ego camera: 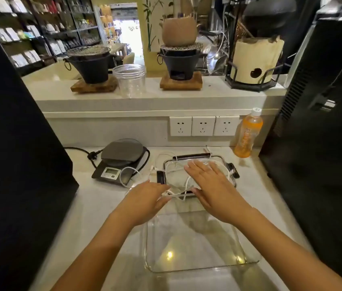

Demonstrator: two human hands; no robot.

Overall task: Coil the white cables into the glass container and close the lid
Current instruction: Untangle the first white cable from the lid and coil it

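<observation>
Both hands reach the white cables (174,166) over the lid (224,162); glass container (247,255) nearer.

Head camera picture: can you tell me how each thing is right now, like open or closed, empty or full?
glass container: open, empty.
lid: off the container, lying behind it, cables on it.
white cables: loose, tangled, not coiled.
left hand: pinches a cable.
right hand: flat, fingers straight, over the lid.
orange bottle: capped, upright, full.
plastic jar: open, empty.
kitchen scale: nothing on it.
</observation>
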